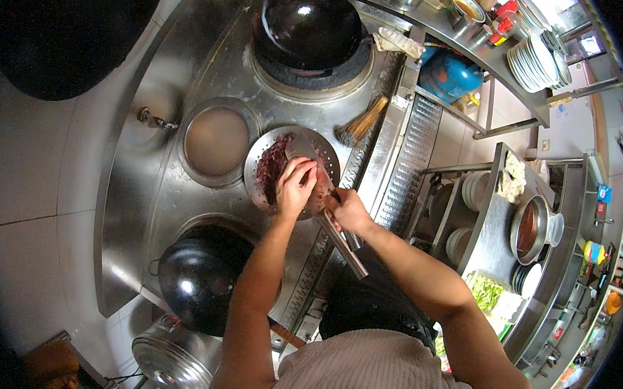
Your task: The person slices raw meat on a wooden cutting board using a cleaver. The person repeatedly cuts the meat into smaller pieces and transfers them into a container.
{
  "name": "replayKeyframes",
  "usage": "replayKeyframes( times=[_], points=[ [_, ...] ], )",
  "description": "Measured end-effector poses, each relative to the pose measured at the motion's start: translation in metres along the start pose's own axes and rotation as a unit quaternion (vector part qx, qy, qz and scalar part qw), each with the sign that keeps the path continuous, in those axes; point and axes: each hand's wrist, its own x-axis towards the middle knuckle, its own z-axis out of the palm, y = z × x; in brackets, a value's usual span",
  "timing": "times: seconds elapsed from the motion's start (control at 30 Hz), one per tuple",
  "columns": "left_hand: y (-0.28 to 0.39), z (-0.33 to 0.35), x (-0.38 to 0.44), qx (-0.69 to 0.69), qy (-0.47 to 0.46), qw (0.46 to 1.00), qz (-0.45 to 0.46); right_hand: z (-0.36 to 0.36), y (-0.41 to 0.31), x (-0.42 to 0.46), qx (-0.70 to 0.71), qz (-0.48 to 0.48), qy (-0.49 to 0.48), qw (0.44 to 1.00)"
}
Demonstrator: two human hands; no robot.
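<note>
A round perforated metal strainer [252, 175] holds dark reddish raw meat [271, 162] and rests on the steel range between two woks. Over it lies a broad metal blade, apparently a cleaver [324, 180], with bits of meat on its face. My right hand [351, 211] grips the cleaver at its handle end, by the strainer's rim. The strainer's long tubular handle [353, 260] runs out below that hand. My left hand [297, 185] is over the blade and meat, fingers bent and thumb near the fingertips; whether anything is pinched there is hidden.
A black wok [308, 29] sits on the far burner, another [202, 279] nearer. Left of the strainer is a round basin of cloudy water [217, 142] beside a tap [157, 121]. A bamboo brush [364, 123] lies by the range's grated edge. Shelves with plates [532, 61] stand right.
</note>
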Motion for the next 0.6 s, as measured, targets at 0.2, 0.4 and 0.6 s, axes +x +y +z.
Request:
replayKeyframes(
  times=[0.2, 0.4, 0.6],
  points=[
    [-0.067, -0.047, -0.017, 0.157, -0.088, 0.983, -0.018, -0.021, 0.020, 0.006, 0.118, 0.008, 0.014, 0.993],
    [-0.062, -0.068, -0.005, 0.183, -0.075, 0.979, -0.055, -0.045, 0.036, -0.023, 0.052, -0.051, 0.076, 0.994],
    [-0.059, -0.050, 0.003, 0.231, -0.159, 0.957, -0.070, -0.046, 0.045, -0.051, 0.109, -0.077, 0.113, 0.985]
  ],
)
